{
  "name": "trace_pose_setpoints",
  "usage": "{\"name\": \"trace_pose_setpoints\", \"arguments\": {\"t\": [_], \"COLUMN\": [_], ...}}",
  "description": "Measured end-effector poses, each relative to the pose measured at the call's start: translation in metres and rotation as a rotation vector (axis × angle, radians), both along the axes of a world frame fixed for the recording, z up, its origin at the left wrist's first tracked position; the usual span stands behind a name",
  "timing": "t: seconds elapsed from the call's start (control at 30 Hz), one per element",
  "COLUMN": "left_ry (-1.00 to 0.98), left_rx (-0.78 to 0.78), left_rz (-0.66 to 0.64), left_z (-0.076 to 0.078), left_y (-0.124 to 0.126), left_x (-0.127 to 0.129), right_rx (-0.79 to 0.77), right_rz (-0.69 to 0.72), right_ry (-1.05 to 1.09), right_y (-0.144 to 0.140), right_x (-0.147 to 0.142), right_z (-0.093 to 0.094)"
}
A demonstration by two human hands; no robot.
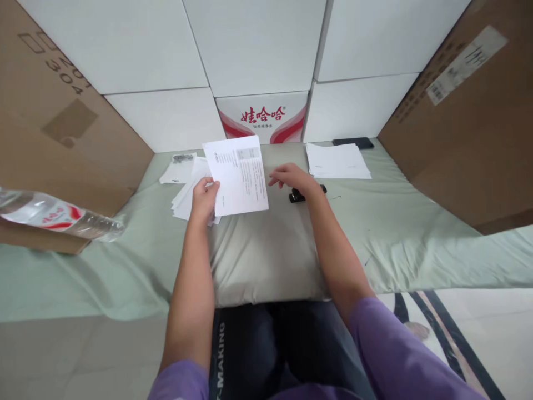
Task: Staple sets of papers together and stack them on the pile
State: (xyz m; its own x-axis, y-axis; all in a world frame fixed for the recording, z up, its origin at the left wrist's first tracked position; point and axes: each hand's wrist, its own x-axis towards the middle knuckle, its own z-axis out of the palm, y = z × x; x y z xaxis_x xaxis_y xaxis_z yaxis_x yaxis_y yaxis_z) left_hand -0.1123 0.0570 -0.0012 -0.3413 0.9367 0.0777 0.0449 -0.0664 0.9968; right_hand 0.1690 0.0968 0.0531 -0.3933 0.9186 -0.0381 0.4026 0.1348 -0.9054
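Above the cloth-covered worktop (266,261), the left hand (204,201) pinched printed paper (239,178) by its left edge. The right hand (295,176), empty with fingers loosely bent, hung over a black stapler (296,196). Beyond lay a white paper stack (338,162), then a dark phone (353,143).

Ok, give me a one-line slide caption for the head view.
Left hand holds printed paper; the right hand hovers by a black stapler on pale green cloth.

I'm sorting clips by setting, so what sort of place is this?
Probably a makeshift indoor workspace, perhaps in a storage area: white boxes stacked behind a cloth-covered surface, with large brown cartons at both sides.
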Motion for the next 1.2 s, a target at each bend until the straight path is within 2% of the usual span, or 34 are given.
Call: {"name": "trace_pose_setpoints", "arguments": {"t": [0.1,0.3,0.4,0.5,0.73,0.87,1.0,1.1,1.2], "left_ry": [-0.051,-0.074,-0.063,-0.044,-0.013,-0.051,-0.050,-0.029,-0.001], "left_rx": [0.055,0.103,0.111,0.087,-0.062,-0.096,-0.089,-0.096,-0.095], "left_rz": [0.011,0.013,-0.008,-0.071,-0.251,-0.356,-0.379,-0.383,-0.390], "left_z": [-0.005,-0.013,-0.013,-0.014,-0.015,-0.017,-0.020,-0.022,-0.023], "left_y": [0.003,0.005,0.003,0.001,-0.004,-0.005,-0.003,-0.002,-0.001], "left_x": [0.008,0.024,0.031,0.038,0.059,0.064,0.063,0.063,0.063], "right_rx": [0.002,-0.098,-0.104,-0.088,-0.049,-0.052,-0.068,0.040,0.211], "right_rz": [0.068,0.022,0.039,-0.014,-0.278,-0.482,-0.654,-0.861,-1.061], "right_ry": [0.090,0.322,0.311,0.297,0.250,0.376,0.527,0.603,0.583], "right_y": [-0.003,-0.007,-0.006,-0.001,0.012,0.019,0.023,0.023,0.021], "right_x": [-0.011,-0.011,-0.007,-0.004,0.014,0.030,0.052,0.075,0.107], "right_z": [-0.004,-0.007,-0.008,-0.008,-0.008,-0.009,-0.008,-0.003,0.006]}}
